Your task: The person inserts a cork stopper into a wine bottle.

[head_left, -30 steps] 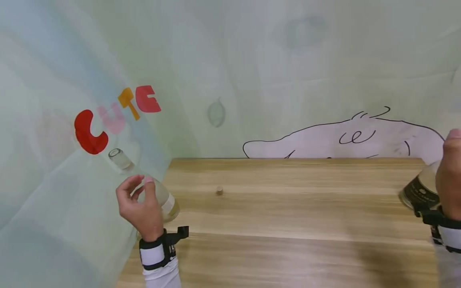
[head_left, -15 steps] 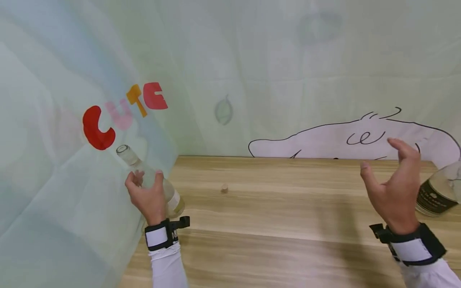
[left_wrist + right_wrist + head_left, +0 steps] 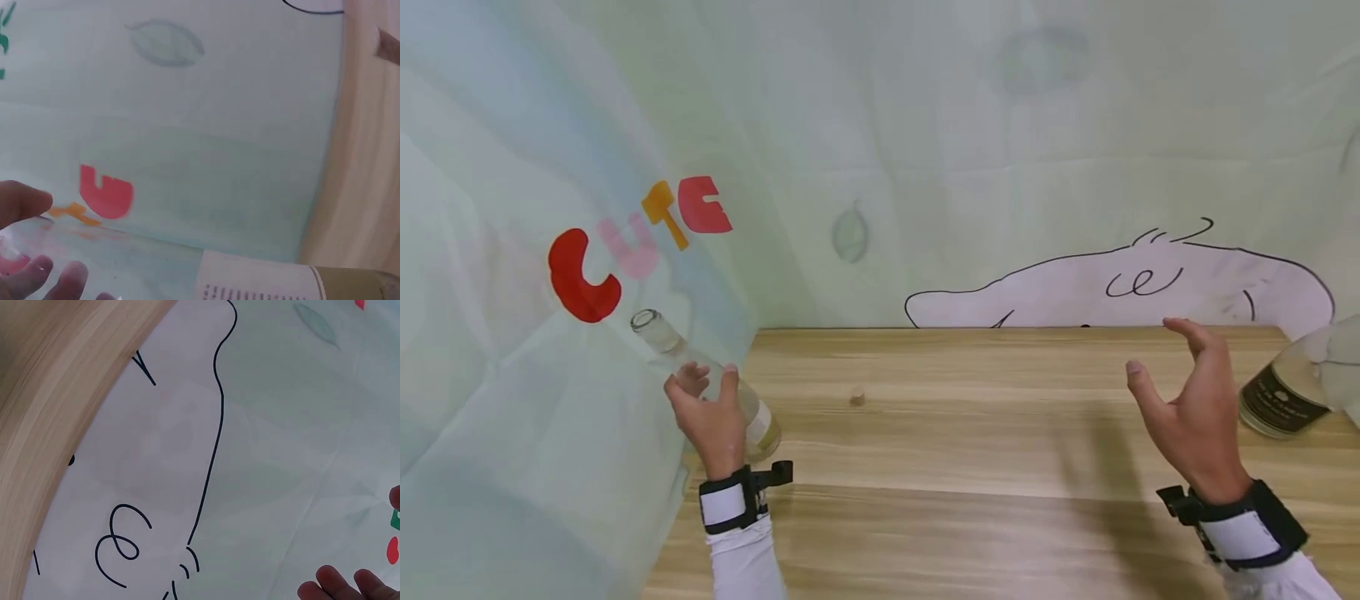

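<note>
At the table's left side stands a clear glass bottle (image 3: 765,425) with a white and olive label. My left hand (image 3: 711,425) is in front of it, fingers loosely bent and thumb apart, not gripping it; whether it touches the glass I cannot tell. In the left wrist view the bottle's label (image 3: 259,278) lies along the bottom edge, below the spread fingertips (image 3: 74,275). My right hand (image 3: 1198,417) is raised over the table with thumb and fingers spread, holding nothing. To its right is another clear bottle (image 3: 1285,400) with a black label, partly cut off.
A small cork-like piece (image 3: 857,397) sits on the wooden table (image 3: 970,450), left of centre. A pale printed curtain (image 3: 805,150) hangs behind and along the left, bearing coloured letters and a line drawing.
My right hand has moved left from beside the black-labelled bottle and spread its fingers. The left hand's fingers have parted slightly beside its bottle. Both bottles stay standing.
</note>
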A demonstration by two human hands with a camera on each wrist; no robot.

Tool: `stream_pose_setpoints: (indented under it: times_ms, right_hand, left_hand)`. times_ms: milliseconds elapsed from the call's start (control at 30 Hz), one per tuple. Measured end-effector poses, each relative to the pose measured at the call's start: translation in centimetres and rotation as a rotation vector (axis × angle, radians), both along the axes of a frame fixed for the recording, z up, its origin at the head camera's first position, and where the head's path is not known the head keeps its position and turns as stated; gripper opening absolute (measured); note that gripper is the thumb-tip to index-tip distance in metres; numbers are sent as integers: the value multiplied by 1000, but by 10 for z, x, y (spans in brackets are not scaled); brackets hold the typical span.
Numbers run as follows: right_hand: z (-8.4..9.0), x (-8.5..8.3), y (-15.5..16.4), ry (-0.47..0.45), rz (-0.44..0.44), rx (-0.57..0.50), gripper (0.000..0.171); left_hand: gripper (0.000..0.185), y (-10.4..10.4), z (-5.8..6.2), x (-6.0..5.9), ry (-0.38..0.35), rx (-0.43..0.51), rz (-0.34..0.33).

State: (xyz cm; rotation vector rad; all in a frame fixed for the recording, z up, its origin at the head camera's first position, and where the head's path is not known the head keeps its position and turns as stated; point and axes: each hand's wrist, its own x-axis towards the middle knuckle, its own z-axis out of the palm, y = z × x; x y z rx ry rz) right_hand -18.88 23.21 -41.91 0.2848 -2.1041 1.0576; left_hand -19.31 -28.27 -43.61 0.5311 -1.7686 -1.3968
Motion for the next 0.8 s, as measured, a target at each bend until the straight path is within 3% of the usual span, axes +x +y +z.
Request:
stream_pose_setpoints:
  times_ms: [167, 300, 433, 567, 667, 800]
  right_hand:
    - [-1, 1, -3, 3, 11, -12, 67]
    - [-3, 3, -8, -18, 25, -31, 67]
    - [-7, 5, -11, -43, 32, -32, 66]
    - [-13, 7, -15, -66, 46, -36, 65]
    - [-18, 7, -19, -80, 59, -39, 64]
    - [-24, 8, -25, -108, 71, -42, 63]
  left_hand:
    - [46, 20, 18, 14, 45, -60, -135]
    - [46, 46, 29, 24, 53, -95, -352]
    - [46, 76, 27, 28, 70, -92, -614]
    - [47, 106, 20, 31, 36, -140, -829]
    - [45, 126, 16, 36, -16, -227, -949]
    - [42, 149, 14, 44, -62, -320, -1052]
